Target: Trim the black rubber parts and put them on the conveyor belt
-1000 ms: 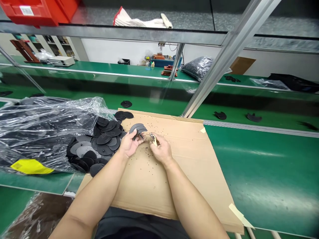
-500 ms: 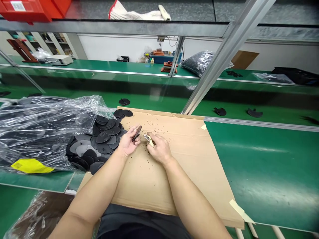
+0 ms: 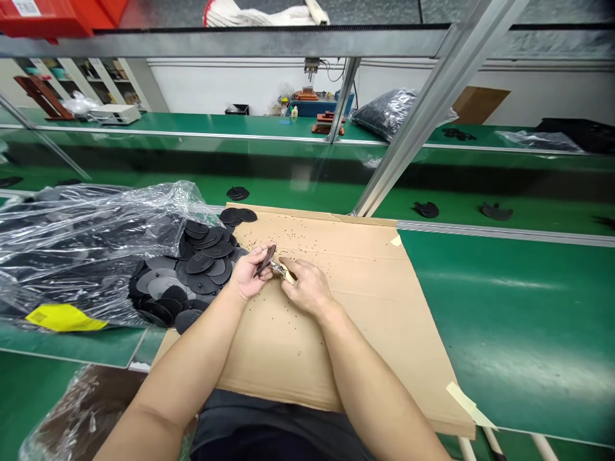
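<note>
Black disc (image 3: 265, 259) stands on edge in the left hand (image 3: 247, 275), pinched between thumb and curled fingers, above the far-left part of the cardboard sheet (image 3: 346, 320). Both bare forearms reach in from the near edge and meet there. The right hand (image 3: 305, 288) lies knuckles up, closed around a small cutter (image 3: 284, 272) with a pale handle; the cutter's metal tip touches the lower edge of the disc. Small dark specks are scattered over the cardboard around the hands.

The cardboard lies on a green table (image 3: 519, 320), with a strip of tape at its near-right corner. Just left of the hands, a pile of discs (image 3: 196, 266) spills from a clear plastic bag (image 3: 86, 230) that bears a yellow label (image 3: 65, 317).

Farther off, a slanting metal post (image 3: 423, 121) rises from behind the cardboard. A few loose dark pieces (image 3: 426, 209) lie on the green strip beyond. A second green bench (image 3: 192, 125) runs across the room, carrying a dark bag (image 3: 389, 112) and small equipment. A red bin (image 3: 57, 16) sits on the overhead shelf at far left.
</note>
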{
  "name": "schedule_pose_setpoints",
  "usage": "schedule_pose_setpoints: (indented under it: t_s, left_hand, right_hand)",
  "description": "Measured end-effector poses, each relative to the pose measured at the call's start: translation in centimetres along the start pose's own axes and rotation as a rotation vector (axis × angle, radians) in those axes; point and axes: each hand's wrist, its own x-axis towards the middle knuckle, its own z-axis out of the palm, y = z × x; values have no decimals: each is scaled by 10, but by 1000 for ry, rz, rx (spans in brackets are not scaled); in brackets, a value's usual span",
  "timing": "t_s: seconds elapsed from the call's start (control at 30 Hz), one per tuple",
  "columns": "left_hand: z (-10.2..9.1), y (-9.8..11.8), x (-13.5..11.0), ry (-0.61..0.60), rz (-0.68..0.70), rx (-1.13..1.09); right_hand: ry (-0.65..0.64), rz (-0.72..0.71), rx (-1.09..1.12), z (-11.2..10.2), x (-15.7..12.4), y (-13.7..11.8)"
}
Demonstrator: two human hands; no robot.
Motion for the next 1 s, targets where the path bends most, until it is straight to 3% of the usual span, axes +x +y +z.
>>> schedule_pose_setpoints:
  t_s: [0.43, 0.8, 1.0]
  left_hand:
    - [-2, -1, 1, 1, 27, 37]
    - [-2, -6, 4, 79, 77, 94]
    - [-1, -5, 3, 73, 60, 80]
  right_hand:
    - [-95, 39, -51, -8, 0, -3]
    - [-172, 71, -88, -11, 3, -5]
    - [-162, 72, 20, -8, 2, -2]
